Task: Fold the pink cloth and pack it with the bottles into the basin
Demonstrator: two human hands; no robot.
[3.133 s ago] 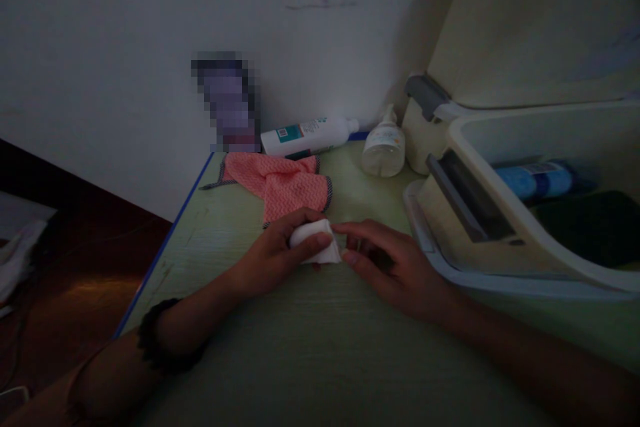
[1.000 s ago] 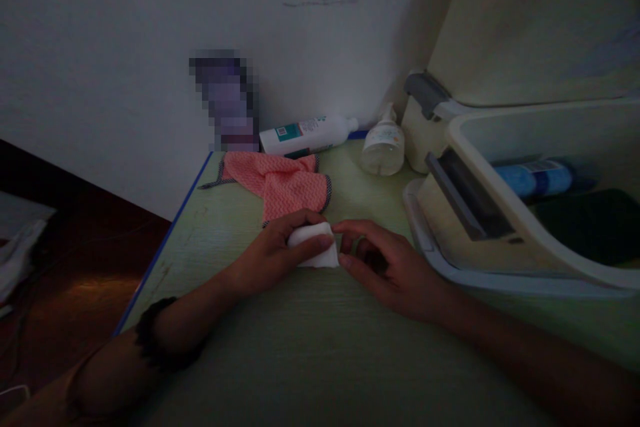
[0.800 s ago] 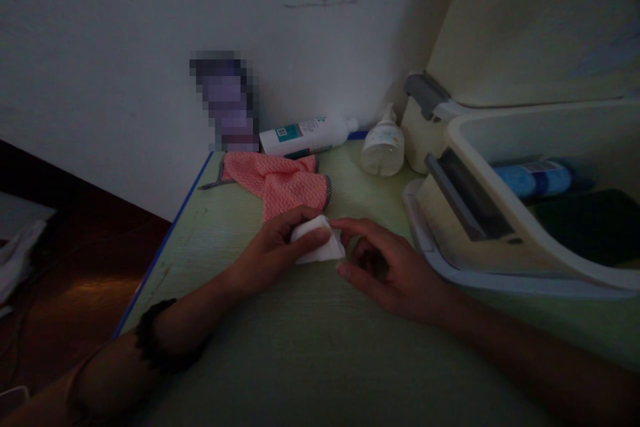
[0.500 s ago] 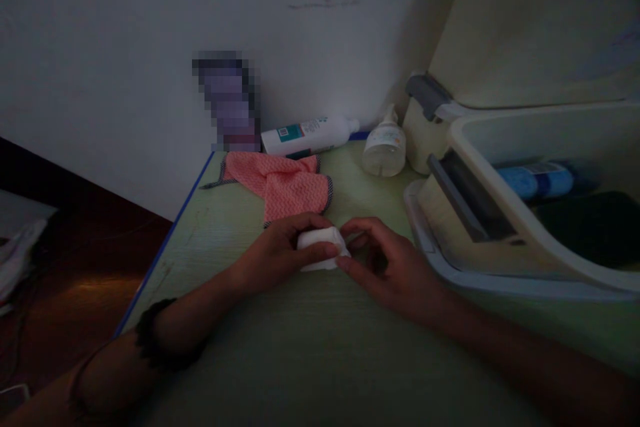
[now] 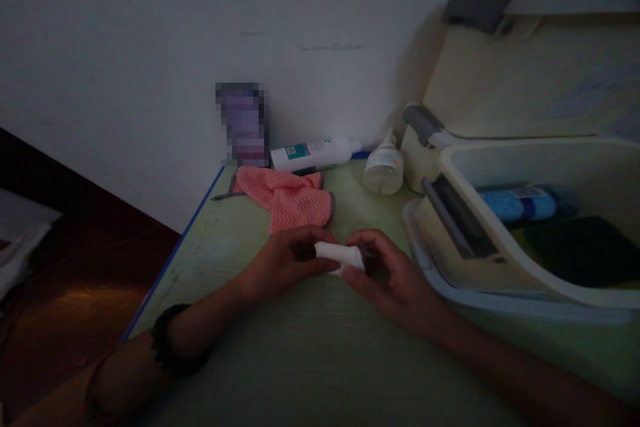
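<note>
Both my hands meet over a pale green table (image 5: 320,360) in dim light. A small white folded piece, cloth or paper (image 5: 339,255), sits between them just above the tabletop. My left hand (image 5: 287,260) curls its fingers and thumb round the piece's left end. My right hand (image 5: 387,270) pinches its right end with thumb and fingertips. A dark band circles my left wrist.
A pink knitted cloth (image 5: 287,195) lies behind my hands. A white bottle (image 5: 313,153) lies on its side by the wall, next to a small pump bottle (image 5: 383,167). An open cream case (image 5: 525,227) at the right holds a blue bottle (image 5: 517,203). The table's left edge drops to a dark floor.
The white piece has been squeezed into a narrower roll and shifted slightly right between my hands. My right hand closed onto its end. The view tilted, so everything sits lower in frame.
</note>
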